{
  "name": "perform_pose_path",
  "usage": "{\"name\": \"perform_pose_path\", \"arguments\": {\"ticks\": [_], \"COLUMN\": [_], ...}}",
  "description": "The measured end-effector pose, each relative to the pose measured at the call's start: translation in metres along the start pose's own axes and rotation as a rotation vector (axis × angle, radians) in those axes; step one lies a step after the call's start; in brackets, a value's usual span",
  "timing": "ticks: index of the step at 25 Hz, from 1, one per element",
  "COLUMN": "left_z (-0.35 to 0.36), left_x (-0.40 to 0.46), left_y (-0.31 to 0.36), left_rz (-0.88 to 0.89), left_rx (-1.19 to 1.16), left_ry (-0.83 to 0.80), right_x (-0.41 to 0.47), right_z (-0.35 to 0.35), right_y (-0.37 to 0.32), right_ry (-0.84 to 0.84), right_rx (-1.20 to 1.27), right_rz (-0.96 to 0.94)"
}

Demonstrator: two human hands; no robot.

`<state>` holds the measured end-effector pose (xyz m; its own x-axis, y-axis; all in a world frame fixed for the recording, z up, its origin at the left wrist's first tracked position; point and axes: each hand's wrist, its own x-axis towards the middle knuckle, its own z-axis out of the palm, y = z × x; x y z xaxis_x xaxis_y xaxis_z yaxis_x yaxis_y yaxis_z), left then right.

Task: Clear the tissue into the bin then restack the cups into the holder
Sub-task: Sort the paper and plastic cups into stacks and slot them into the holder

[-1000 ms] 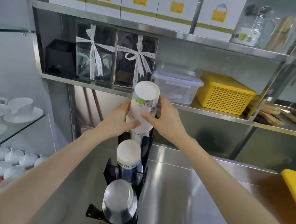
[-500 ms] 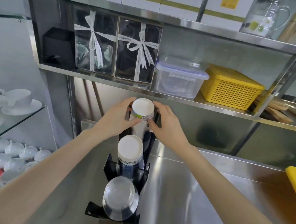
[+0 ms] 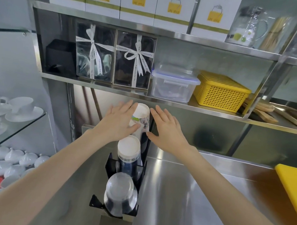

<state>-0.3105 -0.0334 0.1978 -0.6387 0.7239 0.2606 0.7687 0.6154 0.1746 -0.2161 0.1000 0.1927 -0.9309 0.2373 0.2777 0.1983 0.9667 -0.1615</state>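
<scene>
A black cup holder [image 3: 108, 165] with three slots stands on the steel counter. An upside-down stack of patterned white paper cups [image 3: 140, 119] sits in its far slot. My left hand [image 3: 119, 122] lies flat against the stack's left side, fingers straight. My right hand [image 3: 167, 131] hovers just right of it, fingers spread, holding nothing. The middle slot holds white paper cups with a dark band [image 3: 128, 153]. The near slot holds clear plastic cups [image 3: 120, 191]. No tissue or bin is in view.
A steel shelf [image 3: 208, 110] just above the holder carries ribboned gift boxes, a clear lidded container [image 3: 173, 83] and a yellow basket [image 3: 221, 90]. White cups and saucers [image 3: 21, 109] fill glass shelves on the left. A yellow board [image 3: 295, 188] lies at the right.
The patterned cup stack has gone down from above the holder into the far slot. Both hands have loosened from gripping it to flat, spread fingers beside it.
</scene>
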Motion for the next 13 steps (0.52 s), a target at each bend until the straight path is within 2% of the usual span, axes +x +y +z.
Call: {"name": "perform_pose_path", "arguments": {"ticks": [4, 8, 13], "left_z": [-0.018, -0.032, -0.017], "left_x": [-0.028, -0.07, -0.123], "left_y": [0.021, 0.054, 0.104], "left_rz": [-0.002, 0.026, 0.091], "left_rx": [0.122, 0.113, 0.091], "left_ry": [-0.006, 0.019, 0.093], "right_x": [-0.035, -0.091, -0.172], "right_z": [-0.022, -0.045, -0.056], "right_y": [0.0, 0.001, 0.016], "right_ry": [0.001, 0.026, 0.039], "right_rx": [-0.079, -0.087, -0.108], "right_rz": [0.052, 0.086, 0.128]}}
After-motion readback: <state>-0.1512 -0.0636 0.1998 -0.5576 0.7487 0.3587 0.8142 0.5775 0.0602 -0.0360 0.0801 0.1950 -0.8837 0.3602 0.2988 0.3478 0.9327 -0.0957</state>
